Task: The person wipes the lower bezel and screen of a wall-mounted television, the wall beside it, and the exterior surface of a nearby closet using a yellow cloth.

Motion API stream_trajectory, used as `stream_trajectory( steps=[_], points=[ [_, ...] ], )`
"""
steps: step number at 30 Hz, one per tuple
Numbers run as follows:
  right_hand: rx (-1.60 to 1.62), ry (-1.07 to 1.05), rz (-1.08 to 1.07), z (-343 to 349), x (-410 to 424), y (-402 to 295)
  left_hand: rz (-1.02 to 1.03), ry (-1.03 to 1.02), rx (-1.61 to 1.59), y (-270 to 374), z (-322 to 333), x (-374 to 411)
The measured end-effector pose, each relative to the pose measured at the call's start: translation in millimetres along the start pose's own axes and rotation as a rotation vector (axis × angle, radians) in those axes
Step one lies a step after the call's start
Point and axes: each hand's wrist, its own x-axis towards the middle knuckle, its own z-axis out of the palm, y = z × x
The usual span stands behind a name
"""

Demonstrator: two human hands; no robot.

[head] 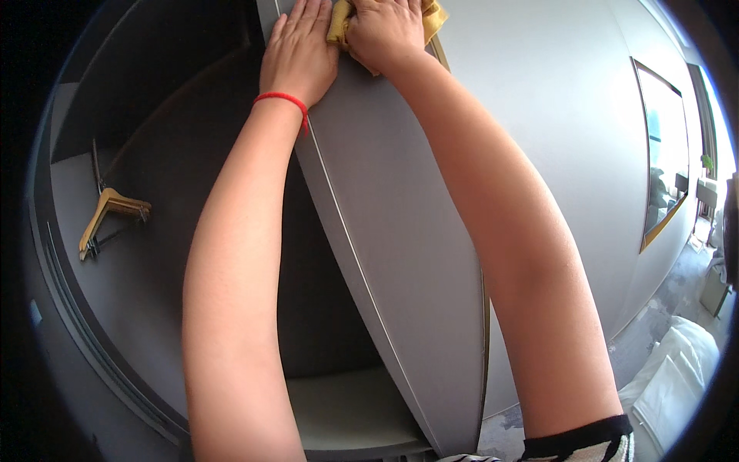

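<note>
Both my arms reach up along a grey wardrobe panel (398,202) that has a thin pale line near its left edge. At the top, my left hand (300,55) lies flat on the panel's edge, fingers extended, with a red cord bracelet around the wrist. Beside it, my right hand (388,29) presses a yellow cloth (435,22) against the panel. The cloth sticks out on both sides of that hand. The fingertips of both hands lie close to the picture's top rim.
Left of the panel is a dark wardrobe interior with wooden hangers (109,208) on a rail and a pale bottom board (352,410). On the right are a white wall (554,92), a framed mirror or picture (664,150) and white bedding (672,369).
</note>
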Motion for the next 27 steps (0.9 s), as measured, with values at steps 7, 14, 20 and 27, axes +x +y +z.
stream_trajectory(
  steps=[7, 14, 20, 27],
  points=[
    [-0.080, -0.308, -0.491, -42, -38, 14, -0.034, -0.037, 0.157, 13, -13, -36],
    [-0.337, -0.273, 0.102, -5, 45, 3, -0.032, -0.121, 0.091, 47, -34, -56],
    [-0.080, -0.241, 0.158, 15, 48, -83, 0.024, -0.329, 0.159, 65, -57, -70],
    [-0.002, -0.053, -0.455, 98, 68, -31, 0.029, -0.283, 0.140, 67, -56, -64]
  ],
)
